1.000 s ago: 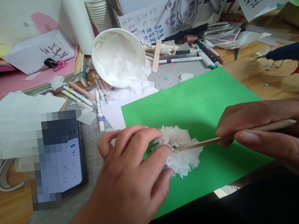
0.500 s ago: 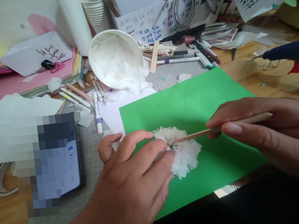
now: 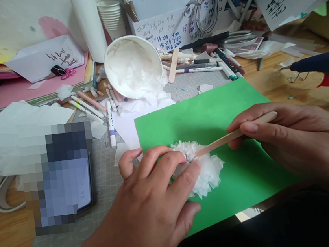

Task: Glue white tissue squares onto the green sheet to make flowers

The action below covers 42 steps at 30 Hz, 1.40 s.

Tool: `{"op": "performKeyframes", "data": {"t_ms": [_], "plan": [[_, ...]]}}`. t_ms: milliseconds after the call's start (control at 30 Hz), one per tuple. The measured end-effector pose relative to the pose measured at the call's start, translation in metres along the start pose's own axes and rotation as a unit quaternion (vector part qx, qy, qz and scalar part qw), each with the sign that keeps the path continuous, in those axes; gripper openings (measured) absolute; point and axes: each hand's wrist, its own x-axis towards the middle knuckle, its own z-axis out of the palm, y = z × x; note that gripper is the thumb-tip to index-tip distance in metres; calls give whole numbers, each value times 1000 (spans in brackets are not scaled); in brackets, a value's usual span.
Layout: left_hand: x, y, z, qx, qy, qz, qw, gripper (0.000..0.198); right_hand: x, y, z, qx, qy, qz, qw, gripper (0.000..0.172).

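Observation:
On a green sheet of paper [image 3: 218, 99] lies a ruffled cluster of white tissue paper pieces [image 3: 209, 176]. My left hand [image 3: 152, 196] rests over its left side with fingers spread, the fingertips touching the tissue and the thumb standing apart. My right hand [image 3: 291, 137] pinches a wooden craft stick [image 3: 222, 140] between thumb and fingers. The stick's far end reaches into the middle of the cluster, close to my left fingertips. Part of the cluster is hidden beneath my left hand.
A tilted white paper tub [image 3: 109, 72] spills tissue pieces behind the sheet. Several markers [image 3: 111, 123] lie around it. On the left is a phone [image 3: 85, 200] on a grey cutting mat [image 3: 103, 186]; a blue glue gun [image 3: 321, 64] stands at right.
The view has shifted slightly. My left thumb has come away from the other fingers, and its index fingertip sits further right on the tissue. The craft stick is tilted more steeply.

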Motion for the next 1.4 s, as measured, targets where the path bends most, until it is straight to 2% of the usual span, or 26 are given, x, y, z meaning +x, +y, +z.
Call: {"op": "performKeyframes", "data": {"t_ms": [200, 367, 433, 567, 633, 733, 833, 900, 1000, 1067, 1133, 1200, 1267, 1400], "plan": [[-3, -3, -1, 7, -17, 5, 1000, 26, 1, -1, -1, -8, 2, 0, 1000, 9], [-2, -3, -2, 14, -21, 10, 1000, 28, -3, -8, -3, 47, 17, -23, 998, 8], [-2, -2, -3, 16, -24, 10, 1000, 28, -5, -11, -3, 48, 4, -27, 998, 9], [-1, -2, -5, 11, -29, 10, 999, 28, -4, -13, 1, -20, -32, -36, 999, 9], [-1, -3, -5, 6, -26, 11, 1000, 26, -2, -12, 3, -18, -28, -26, 999, 13], [0, -1, -6, -3, -26, 7, 1000, 26, 1, -10, 4, 32, -30, 29, 999, 18], [-4, 3, -12, -10, -7, 3, 1000, 30, 3, -10, 4, 70, -37, 55, 995, 24], [-5, 2, -22, -22, 33, 2, 999, 26, 5, -12, 4, 81, -36, 47, 995, 30], [3, -15, -43, 3, 118, -49, 992, 13, 8, -13, 4, 85, -41, 37, 995, 38], [19, -34, -59, 82, 148, -92, 981, 15, 10, -13, 3, 88, -46, 33, 995, 41], [39, -56, -68, 156, 98, -156, 971, 16, 10, -11, 2, 91, -44, 26, 995, 41], [60, -76, -66, 170, 77, -170, 968, 16, 9, -10, 2, 90, -41, 15, 995, 40], [78, -92, -56, 183, 57, -175, 966, 15, 6, -9, 2, 83, -43, 4, 996, 40], [103, -103, -34, 214, 38, -176, 960, 25, 2, -12, 1, 59, -55, -1, 997, 42]]}}
